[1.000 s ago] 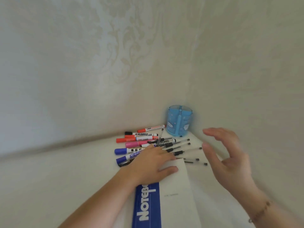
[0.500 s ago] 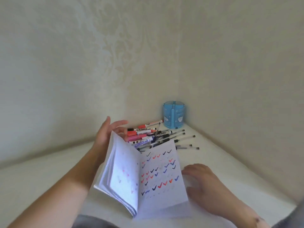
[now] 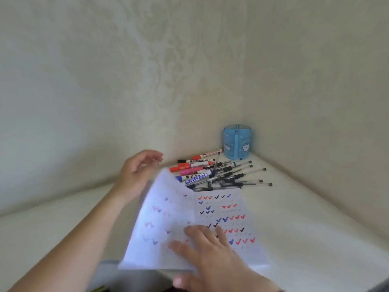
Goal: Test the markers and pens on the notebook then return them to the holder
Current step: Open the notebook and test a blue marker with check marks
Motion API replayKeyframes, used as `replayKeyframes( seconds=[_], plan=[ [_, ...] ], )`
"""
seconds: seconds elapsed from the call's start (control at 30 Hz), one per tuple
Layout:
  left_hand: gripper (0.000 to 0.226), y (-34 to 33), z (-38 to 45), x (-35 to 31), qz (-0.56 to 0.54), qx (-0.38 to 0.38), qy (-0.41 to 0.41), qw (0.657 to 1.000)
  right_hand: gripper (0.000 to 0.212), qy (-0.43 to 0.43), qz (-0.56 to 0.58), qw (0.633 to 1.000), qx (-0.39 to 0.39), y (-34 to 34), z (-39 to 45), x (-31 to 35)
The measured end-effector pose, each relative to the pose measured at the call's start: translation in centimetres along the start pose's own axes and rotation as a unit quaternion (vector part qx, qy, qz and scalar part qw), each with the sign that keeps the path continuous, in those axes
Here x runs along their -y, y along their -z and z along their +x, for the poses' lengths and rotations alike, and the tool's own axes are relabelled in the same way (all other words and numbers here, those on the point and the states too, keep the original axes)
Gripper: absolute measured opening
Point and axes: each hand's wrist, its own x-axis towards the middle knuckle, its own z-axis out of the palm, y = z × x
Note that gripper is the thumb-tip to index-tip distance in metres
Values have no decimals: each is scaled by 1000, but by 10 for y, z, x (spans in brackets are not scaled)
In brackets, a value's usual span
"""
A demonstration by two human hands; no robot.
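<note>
Blue holder (image 3: 237, 144) stood behind scattered markers and pens (image 3: 219, 172); right hand (image 3: 212, 251), fingers straight, pressed the notebook (image 3: 221, 211); left hand (image 3: 136, 171) hovered, loosely curled, holding nothing.

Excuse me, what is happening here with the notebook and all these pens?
A person is leafing through a notebook whose open page is full of red, blue and black check marks. The right hand lies with spread fingers on the pages, and the left hand is lifted, open, behind a raised, blurred page. The markers and pens lie in a heap beyond the notebook, none yet in the blue holder in the corner.
</note>
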Motion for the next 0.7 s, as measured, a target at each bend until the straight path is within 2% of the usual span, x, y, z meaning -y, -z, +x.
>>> replayKeyframes(
  seconds=[0.03,0.07,0.1,0.17,0.2,0.23,0.3,0.43,0.53,0.63,0.7],
  plan=[
    [17,-5,-3,-9,0,26,-26,999,68,-10,-17,1000,-7,-3,2,-5],
    [23,-12,-7,-14,41,70,-53,995,67,14,-21,1000,-2,-4,2,-8],
    [32,-18,-12,-15,108,131,-88,982,68,61,-45,996,-52,-6,0,-15],
    [38,-30,-21,-5,277,228,-195,913,66,72,21,991,-115,1,-11,-33],
    [36,-34,-25,4,326,260,-220,882,63,48,30,984,-169,7,-18,-46],
    [34,-35,-30,14,344,279,-213,871,60,17,28,976,-216,16,-24,-60],
    [36,-36,-42,32,341,282,-186,877,58,-32,5,979,-202,29,-38,-88],
    [39,-39,-63,48,333,253,-195,887,73,-85,-10,995,-57,36,-44,-113],
    [38,-42,-63,47,333,237,-200,891,94,-124,1,990,-64,33,-30,-107],
    [37,-42,-64,44,334,223,-203,893,98,-144,-11,988,-48,38,-21,-103],
    [37,-42,-65,42,347,221,-205,888,102,-129,51,989,-50,45,-18,-101]
  ],
)
